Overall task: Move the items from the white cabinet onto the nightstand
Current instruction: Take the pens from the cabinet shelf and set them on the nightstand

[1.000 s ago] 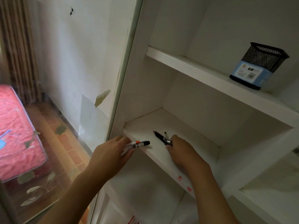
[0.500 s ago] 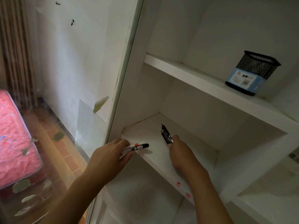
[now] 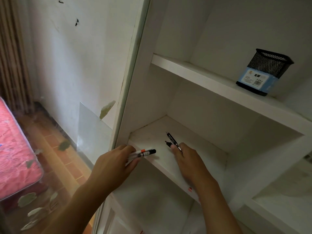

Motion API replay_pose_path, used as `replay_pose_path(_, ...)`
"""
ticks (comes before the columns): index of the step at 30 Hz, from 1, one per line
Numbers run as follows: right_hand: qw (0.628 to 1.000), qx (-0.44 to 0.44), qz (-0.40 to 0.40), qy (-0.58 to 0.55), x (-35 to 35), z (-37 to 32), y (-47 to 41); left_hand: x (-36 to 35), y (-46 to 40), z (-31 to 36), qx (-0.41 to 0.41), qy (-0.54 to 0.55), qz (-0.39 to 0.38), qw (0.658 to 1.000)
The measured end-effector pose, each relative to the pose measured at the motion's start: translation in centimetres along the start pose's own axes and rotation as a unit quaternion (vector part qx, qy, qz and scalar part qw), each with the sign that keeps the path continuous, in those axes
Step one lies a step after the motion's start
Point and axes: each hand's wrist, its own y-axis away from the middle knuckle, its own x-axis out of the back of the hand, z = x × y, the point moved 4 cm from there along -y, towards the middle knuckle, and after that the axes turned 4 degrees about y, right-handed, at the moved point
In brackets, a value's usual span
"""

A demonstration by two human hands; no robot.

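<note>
My left hand (image 3: 116,163) grips a small bundle of pens (image 3: 143,152) at the front left corner of the lower shelf (image 3: 152,137) of the white cabinet (image 3: 211,92); my right hand (image 3: 187,159) pinches two dark pens (image 3: 172,140) farther in on the same shelf. Risk: either bundle is held near one end only, so a loose pen could slide out and roll off the shelf lip as I draw back — more likely on the right, where the pinch looks slight (fingertips only, as far as I can see). Orientation: the left pens lie with their long axis nearly level, the black-capped end pointing right toward the other hand; the right pens run diagonally, free ends aimed up and left toward the shelf's back corner. A mesh pen holder (image 3: 265,71) stands on the upper shelf, untouched — the nightstand is not in view.
</note>
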Motion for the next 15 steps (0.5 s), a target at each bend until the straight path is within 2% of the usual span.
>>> replay_pose_path(9, 0.995, 0.005, 0.016, 0.098, 0.3, -0.7, 2.8, 1.0, 1.5, -0.3, -0.018, -0.028, -0.005, 0.999)
replay_pose_path(15, 0.992, 0.067, 0.007, 0.110, 0.2, -1.4, 5.5, 2.8, 4.8, 0.8, -0.004, -0.042, 0.031, 0.999)
